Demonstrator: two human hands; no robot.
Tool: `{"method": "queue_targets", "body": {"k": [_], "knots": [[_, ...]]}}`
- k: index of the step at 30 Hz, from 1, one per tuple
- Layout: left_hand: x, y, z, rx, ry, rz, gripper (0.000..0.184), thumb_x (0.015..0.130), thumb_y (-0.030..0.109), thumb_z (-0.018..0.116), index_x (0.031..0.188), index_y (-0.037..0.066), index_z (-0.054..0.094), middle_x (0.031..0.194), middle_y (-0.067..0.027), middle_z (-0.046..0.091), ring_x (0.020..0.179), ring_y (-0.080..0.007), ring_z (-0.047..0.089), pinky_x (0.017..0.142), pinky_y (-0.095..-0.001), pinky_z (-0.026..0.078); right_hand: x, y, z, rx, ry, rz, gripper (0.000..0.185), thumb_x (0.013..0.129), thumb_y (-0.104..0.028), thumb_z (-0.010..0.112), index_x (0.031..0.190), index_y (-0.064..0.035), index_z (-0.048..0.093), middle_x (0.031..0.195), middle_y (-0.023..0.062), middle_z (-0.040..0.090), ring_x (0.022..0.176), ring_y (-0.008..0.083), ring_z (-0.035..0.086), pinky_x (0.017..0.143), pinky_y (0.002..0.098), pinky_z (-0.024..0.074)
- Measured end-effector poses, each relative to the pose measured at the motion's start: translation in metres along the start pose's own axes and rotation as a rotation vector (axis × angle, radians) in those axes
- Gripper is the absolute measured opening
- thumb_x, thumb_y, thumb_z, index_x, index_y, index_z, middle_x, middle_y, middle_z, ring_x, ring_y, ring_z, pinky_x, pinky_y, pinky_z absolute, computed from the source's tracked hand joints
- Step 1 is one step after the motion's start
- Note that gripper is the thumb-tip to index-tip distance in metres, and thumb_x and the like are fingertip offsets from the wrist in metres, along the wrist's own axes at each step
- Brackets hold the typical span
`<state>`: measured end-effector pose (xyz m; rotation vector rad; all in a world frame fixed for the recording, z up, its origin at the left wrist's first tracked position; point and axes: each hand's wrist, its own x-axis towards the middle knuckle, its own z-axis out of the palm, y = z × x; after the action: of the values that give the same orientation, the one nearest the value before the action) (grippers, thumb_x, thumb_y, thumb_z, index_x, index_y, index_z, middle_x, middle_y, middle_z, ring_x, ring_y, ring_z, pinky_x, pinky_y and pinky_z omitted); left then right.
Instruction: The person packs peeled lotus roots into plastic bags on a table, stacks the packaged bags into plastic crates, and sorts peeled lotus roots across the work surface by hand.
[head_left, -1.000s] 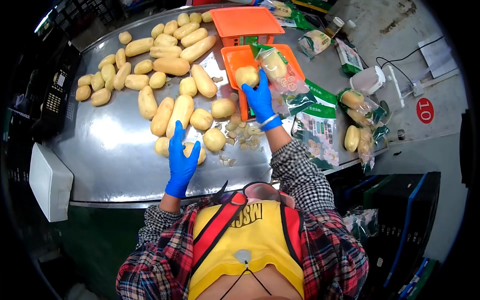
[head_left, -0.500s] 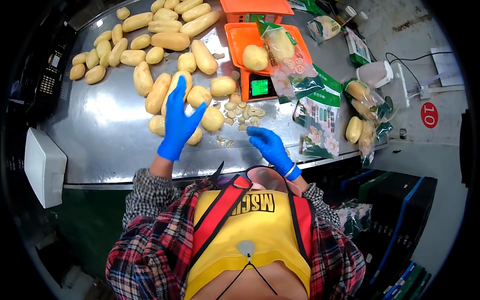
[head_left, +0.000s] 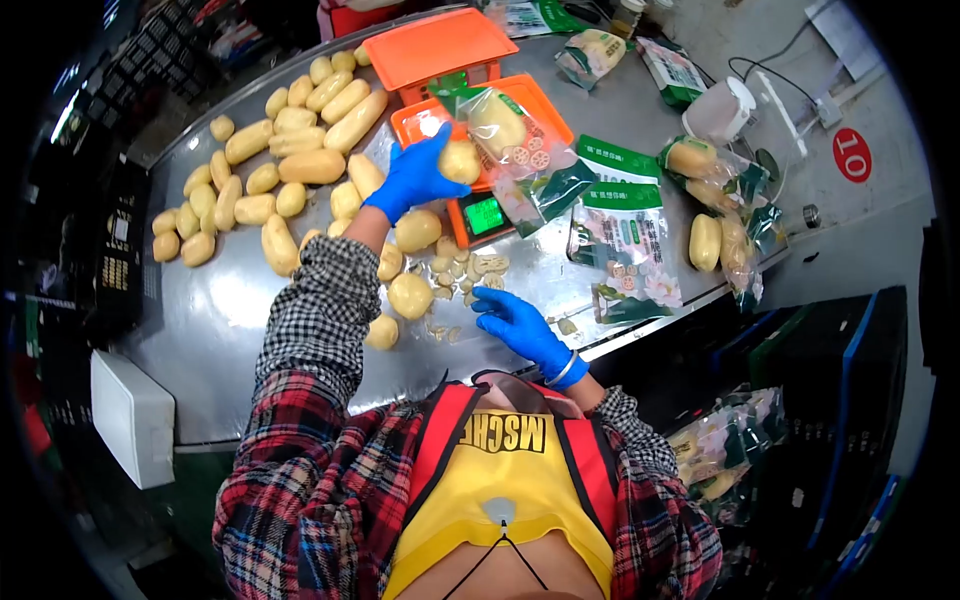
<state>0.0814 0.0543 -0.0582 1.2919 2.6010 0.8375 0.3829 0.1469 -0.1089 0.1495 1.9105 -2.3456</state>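
My left hand [head_left: 413, 178], in a blue glove, reaches to the orange scale tray [head_left: 553, 105], its thumb and fingers around a short, pale lotus root piece [head_left: 461, 162]. Beside that piece a printed clear bag [head_left: 535, 188] with lotus root inside lies across the tray. My right hand [head_left: 522, 330], also gloved in blue, is held low over the table's near side. Its fingers are loosely stretched and nothing shows in them. Cut lotus root ends and slices [head_left: 488, 264] are scattered just beyond its fingertips. The scale's display [head_left: 485, 216] glows green.
Many peeled lotus roots [head_left: 310, 167] cover the left of the metal table [head_left: 215, 340]. Flat printed bags [head_left: 625, 250] lie right of the scale, with filled bags [head_left: 735, 255] farther right. A white box [head_left: 132, 418] stands at the left edge, and dark crates [head_left: 840, 400] at lower right.
My left hand has moved right and away from me, from above the lotus roots to the piece on the scale tray. My right hand stays near the slices. The camera view has turned.
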Motion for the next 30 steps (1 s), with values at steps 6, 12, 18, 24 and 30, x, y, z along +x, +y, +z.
{"method": "queue_targets", "body": {"k": [6,12,18,24,30], "knots": [[-0.066,0.108,0.000,0.105,0.225,0.131,0.107,0.054,0.050,0.081,0.141,0.007,0.036,0.117,-0.0114,0.059,0.110,-0.0295,0.054,0.101,-0.0532,0.025,-0.002,-0.041,-0.011,0.627,0.188,0.024,0.058,0.093,-0.019,0.056,0.143,-0.0063,0.030,0.124,0.0106,0.054,0.109,0.0198,0.056,0.090,0.0299,0.0469],[-0.093,0.193,0.033,-0.107,0.121,0.297,0.118,0.054,0.047,0.082,0.146,0.005,0.022,0.132,-0.0186,0.042,0.123,-0.0361,0.038,0.104,-0.0499,0.027,-0.025,-0.035,-0.039,0.981,0.283,-0.159,0.058,0.090,-0.023,0.061,0.140,-0.0123,0.033,0.130,0.0086,0.048,0.114,0.0218,0.053,0.091,0.0365,0.0488],[-0.062,0.191,0.059,0.266,0.404,0.208,0.108,0.063,0.030,0.082,0.146,0.001,0.019,0.143,-0.0239,0.027,0.131,-0.0394,0.028,0.107,-0.0467,0.025,-0.036,-0.040,-0.087,0.705,0.552,-0.245,0.059,0.086,-0.014,0.064,0.138,-0.0098,0.037,0.128,0.0083,0.049,0.112,0.0223,0.053,0.087,0.0370,0.0512],[-0.044,0.183,0.056,0.220,0.554,0.048,0.108,0.064,0.027,0.080,0.147,0.003,0.016,0.133,-0.0246,0.038,0.122,-0.0388,0.038,0.098,-0.0459,0.032,-0.020,-0.052,-0.083,0.553,0.500,-0.203,0.059,0.084,-0.010,0.065,0.137,-0.0061,0.039,0.125,0.0103,0.051,0.109,0.0221,0.055,0.082,0.0358,0.0537],[-0.066,0.169,0.043,-0.238,0.303,-0.320,0.095,0.070,0.014,0.069,0.148,0.006,0.015,0.083,-0.0154,0.059,0.076,-0.0318,0.060,0.065,-0.0414,0.046,0.017,-0.062,-0.068,0.489,0.464,-0.176,0.054,0.083,-0.014,0.069,0.129,-0.0019,0.043,0.116,0.0127,0.056,0.099,0.0223,0.061,0.076,0.0325,0.0572]]}}
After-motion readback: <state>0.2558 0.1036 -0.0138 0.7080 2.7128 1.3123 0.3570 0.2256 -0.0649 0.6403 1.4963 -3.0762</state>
